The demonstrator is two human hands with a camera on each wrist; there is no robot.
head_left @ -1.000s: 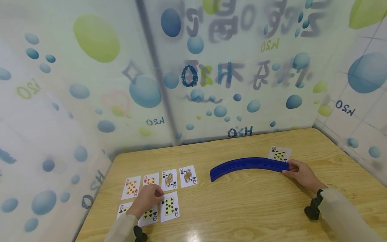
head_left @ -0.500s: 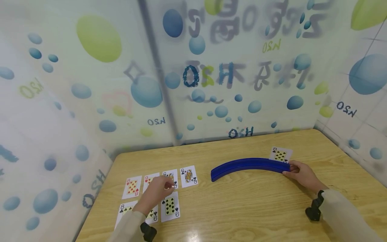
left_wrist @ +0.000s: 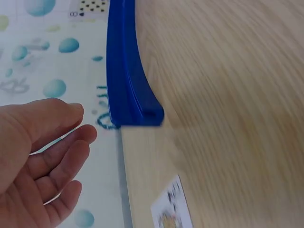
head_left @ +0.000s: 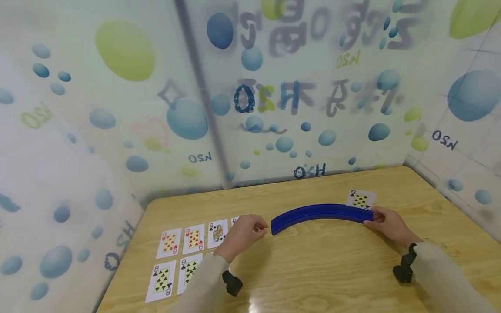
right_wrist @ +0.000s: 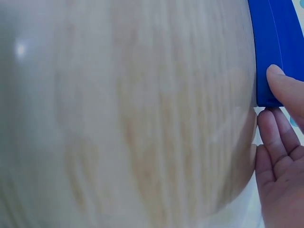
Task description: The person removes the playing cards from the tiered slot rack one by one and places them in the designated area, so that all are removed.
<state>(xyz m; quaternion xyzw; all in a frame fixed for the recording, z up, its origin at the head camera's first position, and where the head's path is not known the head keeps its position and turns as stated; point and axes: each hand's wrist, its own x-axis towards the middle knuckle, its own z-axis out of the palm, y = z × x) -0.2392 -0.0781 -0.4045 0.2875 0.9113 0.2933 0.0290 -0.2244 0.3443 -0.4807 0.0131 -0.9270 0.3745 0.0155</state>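
Note:
A curved blue card holder (head_left: pixel 321 211) lies on the table, with a black eight playing card (head_left: pixel 360 199) standing in its slot near the right end. My right hand (head_left: pixel 391 225) grips that right end; in the right wrist view the thumb (right_wrist: pixel 285 85) lies on the holder's face. My left hand (head_left: pixel 243 234), fingers loosely curled and holding nothing, is just short of the holder's left end. Below and beside it are the laid-out cards, among them the queen of spades (head_left: pixel 217 232) and a mostly covered card at the row's right end.
Two rows of cards lie on the left of the wooden table (head_left: pixel 313 269): the eight of hearts (head_left: pixel 169 243), nine of hearts (head_left: pixel 193 239), eight of clubs (head_left: pixel 161 280) and nine of clubs (head_left: pixel 189 269). A patterned curtain (head_left: pixel 266 148) rises behind the table's back edge.
My left hand has moved right from over the cards to near the holder's left end, uncovering the nine of hearts. The right hand and the holder stay where they were.

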